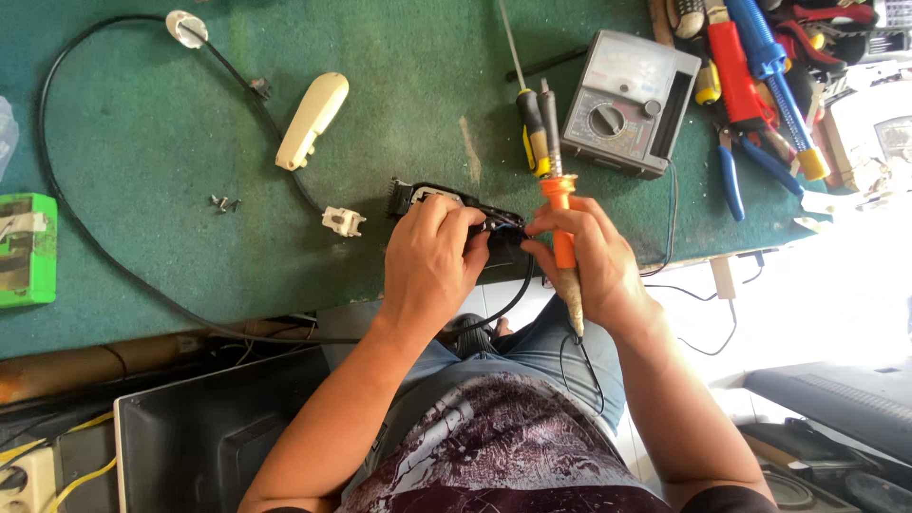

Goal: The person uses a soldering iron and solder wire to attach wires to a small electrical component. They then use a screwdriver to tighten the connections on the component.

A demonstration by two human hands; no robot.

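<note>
My left hand (429,261) grips a black opened hair-clipper body (432,200) at the near edge of the green mat (380,114). My right hand (591,261) holds an orange-handled soldering iron (560,204), tip pointing away from me, while its fingertips pinch small wires at the clipper's right end. A black cord (114,266) loops from the clipper across the mat. The cream clipper cover (312,120) lies apart, up and to the left.
A grey analog multimeter (627,103) and a yellow-black screwdriver (532,128) lie behind my hands. Pliers and red and blue tools (760,76) pile at the right. Small screws (224,202), a white plug piece (343,221) and a green box (27,249) sit left.
</note>
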